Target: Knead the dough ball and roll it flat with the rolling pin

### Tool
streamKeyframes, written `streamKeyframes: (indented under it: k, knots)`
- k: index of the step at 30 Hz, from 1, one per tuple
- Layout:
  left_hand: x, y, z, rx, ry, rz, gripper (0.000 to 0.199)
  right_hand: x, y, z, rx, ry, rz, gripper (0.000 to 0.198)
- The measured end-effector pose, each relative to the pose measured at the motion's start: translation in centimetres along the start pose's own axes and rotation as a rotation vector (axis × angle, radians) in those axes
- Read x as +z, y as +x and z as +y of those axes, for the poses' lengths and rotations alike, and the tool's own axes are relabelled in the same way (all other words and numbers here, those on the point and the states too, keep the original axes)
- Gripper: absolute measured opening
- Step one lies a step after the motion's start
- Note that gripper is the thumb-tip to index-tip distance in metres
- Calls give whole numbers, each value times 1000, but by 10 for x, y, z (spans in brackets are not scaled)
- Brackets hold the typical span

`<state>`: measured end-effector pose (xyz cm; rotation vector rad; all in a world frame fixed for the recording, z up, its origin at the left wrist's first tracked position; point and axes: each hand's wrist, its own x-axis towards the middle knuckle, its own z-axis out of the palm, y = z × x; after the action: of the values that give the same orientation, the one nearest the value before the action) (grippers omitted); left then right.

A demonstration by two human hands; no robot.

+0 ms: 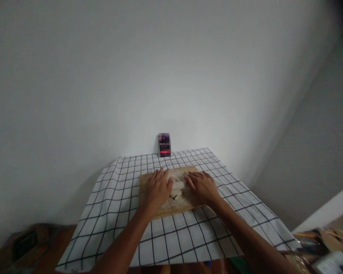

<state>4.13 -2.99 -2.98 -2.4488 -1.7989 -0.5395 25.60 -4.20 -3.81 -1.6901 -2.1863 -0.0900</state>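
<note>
A wooden board lies on the checked cloth, dusted with what looks like flour. Pale dough rests at its middle, and a pale, roller-shaped piece crosses it between my hands. I cannot tell whether this piece is a rolling pin or rolled dough. My left hand lies palm down at its left end, fingers stretched forward and thumb beside the dough. At the right end, my right hand is also palm down with its fingers extended. Both palms hide whatever is beneath them.
A white cloth with a black grid covers the table. A dark upright object, blurred out, leans at the back against the pale wall. Brown furniture stands low on the left; assorted items lie at lower right.
</note>
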Motion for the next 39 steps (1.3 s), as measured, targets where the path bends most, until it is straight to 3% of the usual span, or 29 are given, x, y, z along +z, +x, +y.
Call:
streamKeyframes:
  k: [10, 21, 32, 39]
  knots:
    - [2, -34, 0, 125, -38, 69, 52, 5, -31, -3, -17, 83, 99, 47]
    - [-1, -66, 12, 75, -50, 31, 52, 10, -55, -15, 46, 115, 101, 47]
    - [-2, -67, 15, 7, -16, -23, 54, -17, -50, -23, 6, 19, 15, 46]
    - [-4, -70, 18, 11, -15, -21, 54, -5, -54, -14, -59, 64, 101, 42]
